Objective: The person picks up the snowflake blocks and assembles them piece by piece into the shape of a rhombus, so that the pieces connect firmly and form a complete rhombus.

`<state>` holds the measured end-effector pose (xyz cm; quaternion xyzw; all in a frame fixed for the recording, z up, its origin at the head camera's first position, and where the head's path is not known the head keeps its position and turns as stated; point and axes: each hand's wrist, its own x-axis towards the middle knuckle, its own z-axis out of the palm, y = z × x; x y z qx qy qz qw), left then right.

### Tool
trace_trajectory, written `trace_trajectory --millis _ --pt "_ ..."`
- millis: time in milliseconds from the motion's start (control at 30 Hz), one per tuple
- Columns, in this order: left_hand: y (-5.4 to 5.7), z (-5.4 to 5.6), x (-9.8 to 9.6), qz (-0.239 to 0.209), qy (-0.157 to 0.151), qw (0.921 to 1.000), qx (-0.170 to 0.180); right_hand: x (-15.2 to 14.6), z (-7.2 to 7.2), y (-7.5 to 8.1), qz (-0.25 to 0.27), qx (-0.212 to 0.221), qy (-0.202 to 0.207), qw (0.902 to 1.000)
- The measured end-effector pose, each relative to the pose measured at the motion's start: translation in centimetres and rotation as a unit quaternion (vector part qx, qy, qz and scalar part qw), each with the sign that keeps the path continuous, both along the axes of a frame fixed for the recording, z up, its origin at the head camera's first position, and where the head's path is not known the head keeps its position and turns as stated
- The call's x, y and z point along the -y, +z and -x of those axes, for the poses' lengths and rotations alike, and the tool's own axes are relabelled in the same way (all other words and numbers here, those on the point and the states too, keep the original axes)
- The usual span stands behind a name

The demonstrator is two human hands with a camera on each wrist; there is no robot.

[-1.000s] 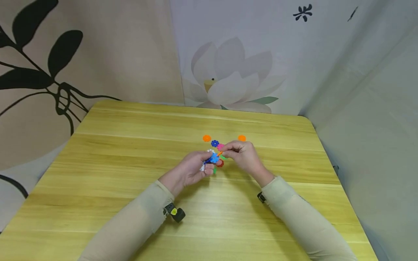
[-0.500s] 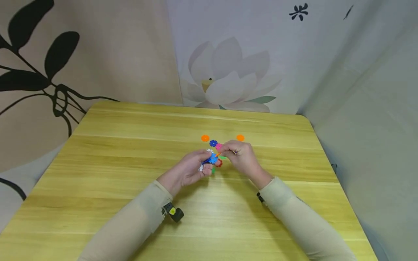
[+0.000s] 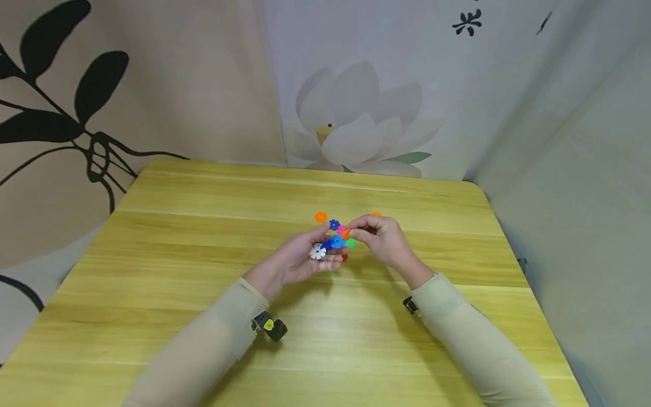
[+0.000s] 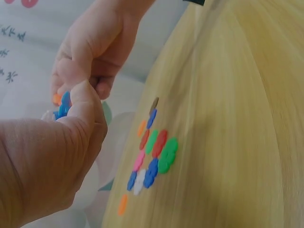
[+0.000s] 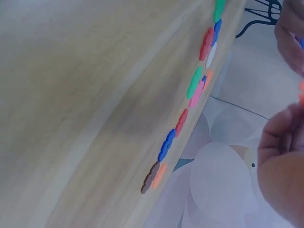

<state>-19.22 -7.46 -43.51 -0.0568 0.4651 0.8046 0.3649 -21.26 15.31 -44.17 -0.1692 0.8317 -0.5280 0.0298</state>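
My right hand [image 3: 382,240] pinches an orange notched plastic disc [image 3: 346,233] between thumb and fingertips. The orange disc sits at the upper right end of a short joined chain, beside a light blue disc [image 3: 338,242]. Lower in the chain come a dark blue disc [image 3: 326,245] and a white disc [image 3: 317,252]. Beneath the chain, my left hand [image 3: 292,259] bears it on extended fingers, its thumb raised apart from the discs. In the left wrist view, a blue disc [image 4: 63,105] shows past the left hand, and most of the chain is hidden.
Loose notched discs lie on the wooden table [image 3: 203,316] beyond and under the hands: orange [image 3: 321,217], dark blue [image 3: 334,225], green [image 4: 168,155], red [image 4: 160,143], brown [image 5: 150,177] and several more. A patterned curtain [image 3: 356,85] hangs behind the table's far edge.
The left thumb has lifted off the chain and its fingers have straightened, bringing the white disc into fuller view. The orange disc has turned from edge-on to more face-on in the right hand.
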Motion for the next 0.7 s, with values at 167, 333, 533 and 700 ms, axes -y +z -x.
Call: trace_trajectory --millis 167,333,533,700 --pt "0.0 0.0 0.5 0.044 -0.01 0.9971 -0.061 -0.1 -0.2 -0.1 0.009 0.027 0.006 0.9996" --pt "-0.1 0.0 0.8 0.1 -0.007 0.9884 -0.114 0.1 -0.6 0.3 0.012 0.039 -0.004 0.9991" --pt "0.1 -0.1 0.9 0.15 0.004 0.9741 -0.168 0.3 -1.1 0.9 0.012 0.05 -0.01 0.9986" --pt "0.2 -0.3 0.8 0.153 0.018 0.9704 -0.186 0.3 -1.4 1.0 0.023 0.041 -0.014 0.9988"
